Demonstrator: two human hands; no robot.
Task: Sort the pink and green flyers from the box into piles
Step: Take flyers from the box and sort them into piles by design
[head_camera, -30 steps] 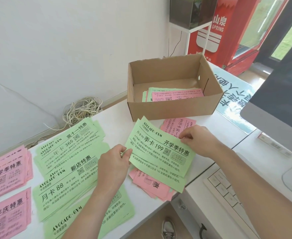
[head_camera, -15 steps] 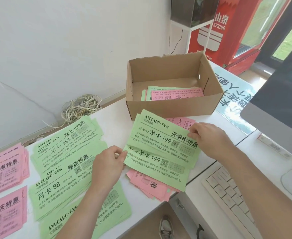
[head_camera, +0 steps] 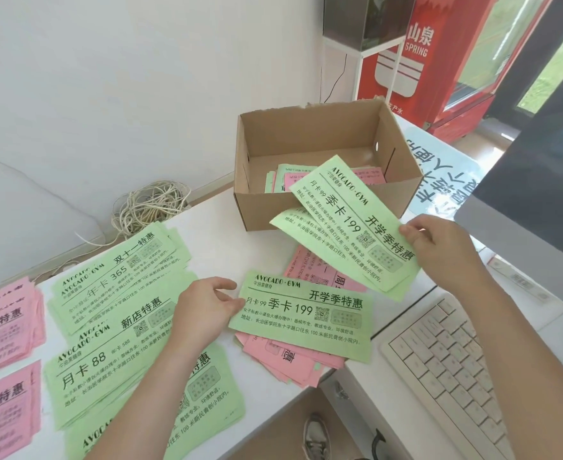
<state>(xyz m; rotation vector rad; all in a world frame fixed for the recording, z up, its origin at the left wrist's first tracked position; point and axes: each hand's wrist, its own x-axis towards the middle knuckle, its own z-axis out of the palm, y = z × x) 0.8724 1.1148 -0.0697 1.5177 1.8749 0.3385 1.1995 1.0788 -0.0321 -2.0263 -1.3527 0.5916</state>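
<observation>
Beside the box (head_camera: 323,207), right hand (head_camera: 446,250) pinches green flyers (head_camera: 350,224); left hand (head_camera: 200,313) pinches another flyer (head_camera: 306,320), fingertips hidden.

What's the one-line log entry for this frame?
phase: sorting | left hand: pinches lone green flyer lying over pink stack | right hand: holds raised green flyers before box | box: flyers remain inside

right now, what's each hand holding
left hand: pinching the lower green flyer by its end
right hand: pinching two raised green flyers
</observation>
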